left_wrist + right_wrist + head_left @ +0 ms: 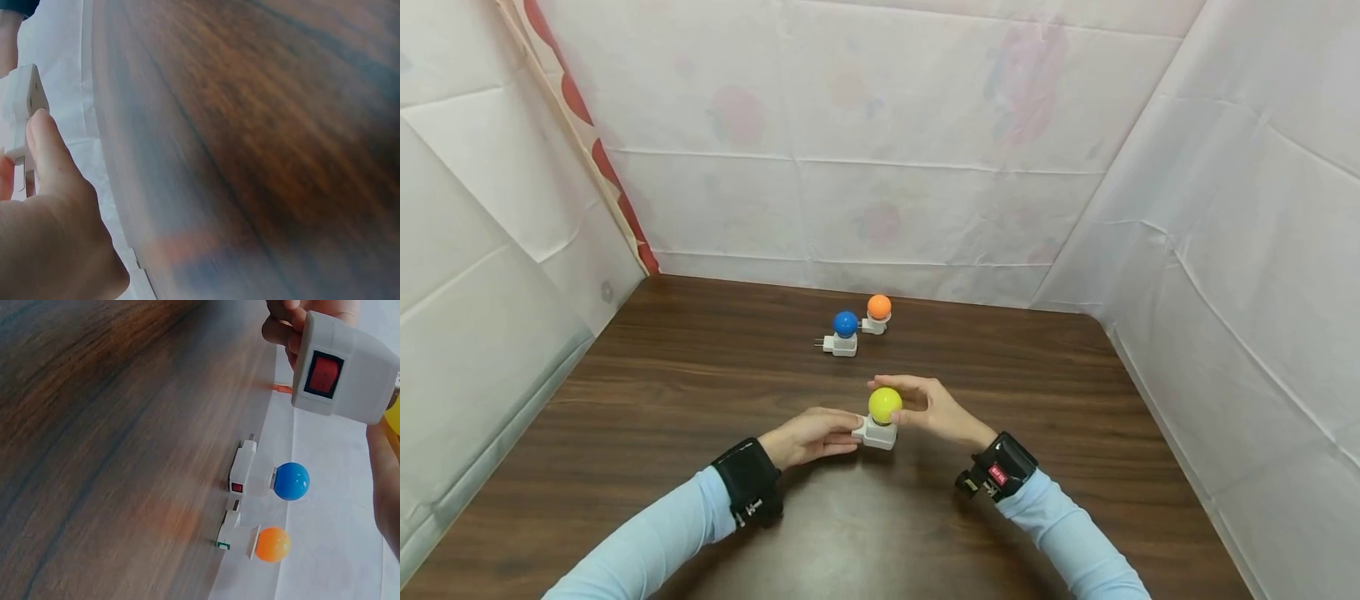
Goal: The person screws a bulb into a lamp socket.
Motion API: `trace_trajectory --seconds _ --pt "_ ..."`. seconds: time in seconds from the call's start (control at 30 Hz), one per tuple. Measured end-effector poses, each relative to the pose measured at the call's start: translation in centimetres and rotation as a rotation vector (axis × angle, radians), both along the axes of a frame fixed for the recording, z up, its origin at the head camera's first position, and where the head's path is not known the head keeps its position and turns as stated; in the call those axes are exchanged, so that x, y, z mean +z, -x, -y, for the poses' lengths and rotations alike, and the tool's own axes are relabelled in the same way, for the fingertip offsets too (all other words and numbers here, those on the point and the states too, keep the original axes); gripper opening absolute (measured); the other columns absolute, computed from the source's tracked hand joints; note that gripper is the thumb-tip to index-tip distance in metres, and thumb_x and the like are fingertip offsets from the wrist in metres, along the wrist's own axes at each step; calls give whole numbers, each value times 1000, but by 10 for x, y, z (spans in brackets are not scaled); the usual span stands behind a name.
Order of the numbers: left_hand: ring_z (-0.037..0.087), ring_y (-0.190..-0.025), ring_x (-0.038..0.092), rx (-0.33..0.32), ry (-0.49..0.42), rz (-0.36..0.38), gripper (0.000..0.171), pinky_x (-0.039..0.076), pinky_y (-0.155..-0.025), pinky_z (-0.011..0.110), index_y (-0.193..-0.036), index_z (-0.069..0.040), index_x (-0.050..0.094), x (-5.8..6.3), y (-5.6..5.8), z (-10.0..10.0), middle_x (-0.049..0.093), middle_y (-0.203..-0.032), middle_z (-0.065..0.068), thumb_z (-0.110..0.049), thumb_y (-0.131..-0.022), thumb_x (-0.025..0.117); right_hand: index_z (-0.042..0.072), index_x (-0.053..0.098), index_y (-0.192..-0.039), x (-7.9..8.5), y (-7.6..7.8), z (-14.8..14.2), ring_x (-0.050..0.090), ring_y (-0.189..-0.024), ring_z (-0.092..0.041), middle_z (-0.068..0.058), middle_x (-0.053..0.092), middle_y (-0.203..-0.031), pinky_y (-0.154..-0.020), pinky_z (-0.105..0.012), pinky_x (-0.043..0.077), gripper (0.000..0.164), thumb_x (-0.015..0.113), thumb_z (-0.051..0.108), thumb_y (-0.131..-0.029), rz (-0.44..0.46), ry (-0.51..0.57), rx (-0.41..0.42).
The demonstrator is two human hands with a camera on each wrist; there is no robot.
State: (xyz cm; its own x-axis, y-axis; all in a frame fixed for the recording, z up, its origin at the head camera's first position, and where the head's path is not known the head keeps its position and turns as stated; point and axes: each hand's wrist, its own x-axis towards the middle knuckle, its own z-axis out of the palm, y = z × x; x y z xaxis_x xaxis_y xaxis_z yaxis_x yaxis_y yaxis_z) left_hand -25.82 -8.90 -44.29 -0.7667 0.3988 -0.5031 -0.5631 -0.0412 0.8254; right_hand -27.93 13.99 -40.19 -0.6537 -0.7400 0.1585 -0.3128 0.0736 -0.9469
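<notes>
A yellow bulb (pixel 884 404) stands in a white plug-in lamp socket (pixel 878 436) over the near middle of the table. My left hand (pixel 811 437) pinches the socket by its plug end, and the left wrist view shows the thumb (pixel 50 147) against the white body with the metal prongs below. From the right, my right hand (pixel 942 411) curls round the bulb, thumb in front and fingers behind. A red rocker switch (pixel 324 374) shows on the socket's side in the right wrist view, where the yellow bulb (pixel 394 417) is mostly cut off by the frame edge.
Farther back on the dark wooden table (pixel 715 367) stand a blue bulb (pixel 846 324) and an orange bulb (pixel 879 307), each in a white plug-in socket. White sheeting (pixel 887 150) closes off the back and both sides.
</notes>
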Motion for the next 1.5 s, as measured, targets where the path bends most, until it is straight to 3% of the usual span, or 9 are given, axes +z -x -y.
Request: trace_trajectory --seconds 0.13,0.4,0.63,0.83,1.07,1.27,1.5 --pt "11 -79 64 8 -2 1 48 56 -84 30 -128 9 45 0 0 0 65 -90 4 -17 -90 59 -1 43 -134 2 0 0 52 -117 -20 -24 45 -134 -95 -27 49 49 58 6 -89 8 14 -1" --pt "12 -79 64 78 0 13 45 56 -83 30 -126 8 47 -3 -3 -2 64 -91 5 -15 -90 59 2 49 -130 -2 1 2 55 -114 -20 -19 49 -132 -93 -28 51 46 62 10 -87 54 -10 -66" --pt "13 -81 64 157 -34 26 44 56 -84 30 -124 8 48 -6 -3 -6 64 -93 7 -15 -88 61 -1 49 -129 -4 1 5 56 -112 -25 -20 50 -130 -91 -24 51 48 64 8 -85 40 1 -154" --pt "12 -81 64 206 -42 25 44 56 -84 30 -123 9 49 -5 -4 -6 64 -92 7 -14 -88 62 -4 52 -126 12 -11 11 59 -107 -26 -21 53 -127 -88 -25 53 47 66 5 -83 69 -6 -264" --pt "12 -79 64 235 -43 23 41 56 -83 30 -121 8 50 -5 -5 -7 64 -89 7 -13 -88 61 -5 56 -119 13 -19 18 63 -97 -23 -19 60 -117 -85 -28 55 44 71 7 -79 41 6 -383" --pt "13 -79 64 216 -32 25 41 57 -82 30 -122 8 50 -5 -5 -5 64 -89 7 -13 -89 60 -6 55 -119 9 -19 19 62 -98 -22 -20 60 -116 -87 -32 54 47 72 8 -78 16 20 -381" --pt "12 -78 65 158 0 -5 42 57 -80 28 -122 10 50 -3 -4 -1 65 -88 5 -14 -89 61 0 42 -134 1 -7 12 48 -120 -33 -20 50 -130 -97 -31 48 49 60 8 -88 19 93 -280"
